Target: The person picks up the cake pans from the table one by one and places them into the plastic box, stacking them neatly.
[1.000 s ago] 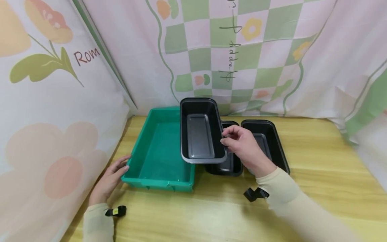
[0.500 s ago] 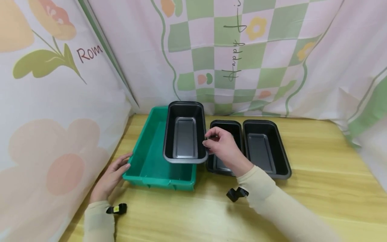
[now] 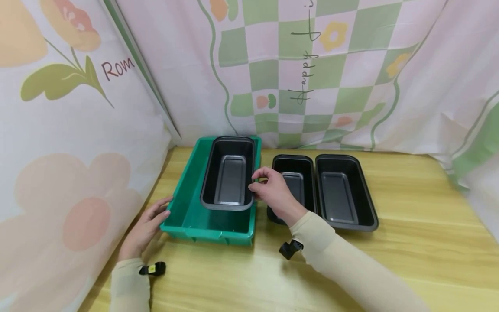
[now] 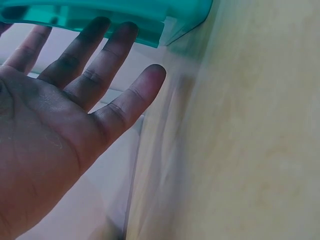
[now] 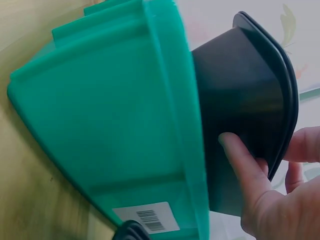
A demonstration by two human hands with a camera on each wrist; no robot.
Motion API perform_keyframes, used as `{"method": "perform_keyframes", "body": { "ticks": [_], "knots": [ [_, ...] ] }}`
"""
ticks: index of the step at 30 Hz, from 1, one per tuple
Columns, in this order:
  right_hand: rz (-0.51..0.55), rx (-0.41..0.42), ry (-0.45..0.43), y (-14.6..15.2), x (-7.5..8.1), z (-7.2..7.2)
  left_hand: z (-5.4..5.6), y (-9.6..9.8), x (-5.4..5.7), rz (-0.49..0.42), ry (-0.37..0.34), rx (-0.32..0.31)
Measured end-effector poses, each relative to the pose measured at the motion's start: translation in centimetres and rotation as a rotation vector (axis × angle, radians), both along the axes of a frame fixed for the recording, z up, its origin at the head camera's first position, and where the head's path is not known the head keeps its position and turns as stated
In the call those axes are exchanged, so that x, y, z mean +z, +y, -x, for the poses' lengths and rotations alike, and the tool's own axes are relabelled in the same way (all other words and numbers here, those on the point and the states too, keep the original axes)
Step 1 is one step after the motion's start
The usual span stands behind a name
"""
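Note:
My right hand (image 3: pixel 274 193) pinches the right rim of a black loaf pan (image 3: pixel 230 180) over the green tray (image 3: pixel 210 236). In the right wrist view, the pan's lower part (image 5: pixel 235 95) is behind the tray's side wall (image 5: pixel 120 115), and its rim stands above the tray edge. Fingers of my left hand (image 3: pixel 144 227) touch the tray's left side near the front corner. The left wrist view shows these fingers (image 4: pixel 107 60) spread and nearly straight beneath the tray's edge (image 4: pixel 145 15). Two more black loaf pans, a nearer one (image 3: pixel 294 182) and a farther one (image 3: pixel 345 195), stand to the right.
The wooden table (image 3: pixel 241 277) ends at a patterned curtain (image 3: pixel 323 82) behind and a printed cloth wall (image 3: pixel 85 143) on the left. My right forearm (image 3: pixel 351 264) crosses the table in front of the two standing pans.
My right hand has carried the loaf pan leftward and lowered it into the tray's opening. The two other pans have come into fuller view. My left hand has stayed at the tray.

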State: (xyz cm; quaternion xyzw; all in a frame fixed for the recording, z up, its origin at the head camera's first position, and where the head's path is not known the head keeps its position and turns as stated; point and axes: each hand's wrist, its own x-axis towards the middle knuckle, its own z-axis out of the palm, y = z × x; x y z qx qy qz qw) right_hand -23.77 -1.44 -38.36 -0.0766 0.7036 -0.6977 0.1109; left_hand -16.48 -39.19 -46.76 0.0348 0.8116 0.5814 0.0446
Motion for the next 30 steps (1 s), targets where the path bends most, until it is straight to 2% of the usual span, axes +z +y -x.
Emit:
{"method": "perform_keyframes", "body": {
  "ticks": [11,24,30],
  "knots": [
    [-0.036,-0.011,-0.04,-1.4,-1.2,0.8,0.0,0.0,0.2,-0.027,-0.005,-0.006],
    [-0.088,0.002,-0.056,-3.7,-0.9,1.6,0.0,-0.1,0.3,-0.047,0.019,-0.024],
    [-0.1,0.021,-0.085,-4.4,-0.5,1.9,0.0,0.1,0.1,0.006,0.004,0.0]
  ]
}}
